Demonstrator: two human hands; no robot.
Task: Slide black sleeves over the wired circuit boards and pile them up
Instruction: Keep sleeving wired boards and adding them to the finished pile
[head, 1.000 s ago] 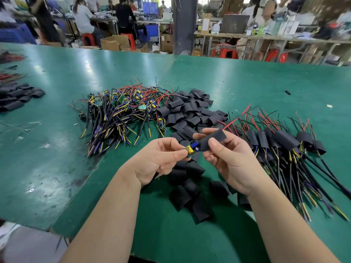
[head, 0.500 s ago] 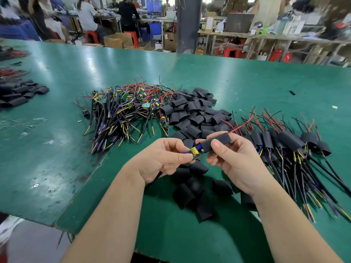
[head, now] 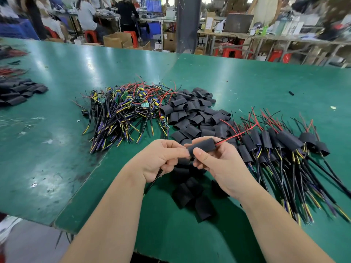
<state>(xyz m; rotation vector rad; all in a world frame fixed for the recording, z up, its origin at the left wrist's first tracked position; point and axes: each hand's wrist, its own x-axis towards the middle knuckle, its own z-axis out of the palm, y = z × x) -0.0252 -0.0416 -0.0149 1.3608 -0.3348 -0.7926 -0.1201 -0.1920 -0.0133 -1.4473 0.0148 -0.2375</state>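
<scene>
Found a black sleeve [head: 204, 146] held above the tabletop [head: 247, 88], between both hands. Recorded the right hand [head: 218, 164] with its grip closed on the sleeve, thumb on the near side. Recorded the left hand [head: 159, 158] with its grip closed on a black cable [head: 153, 181], fingertips touching the sleeve's left end. Noted red wire [head: 237, 134] leaving the sleeve's right end. Logged bare wired boards [head: 123, 111] heaped left of a mound of loose sleeves [head: 193, 114]; sleeved boards [head: 284, 143] piled to the right. Saw further sleeves [head: 191, 194] lying beneath the hands.
</scene>
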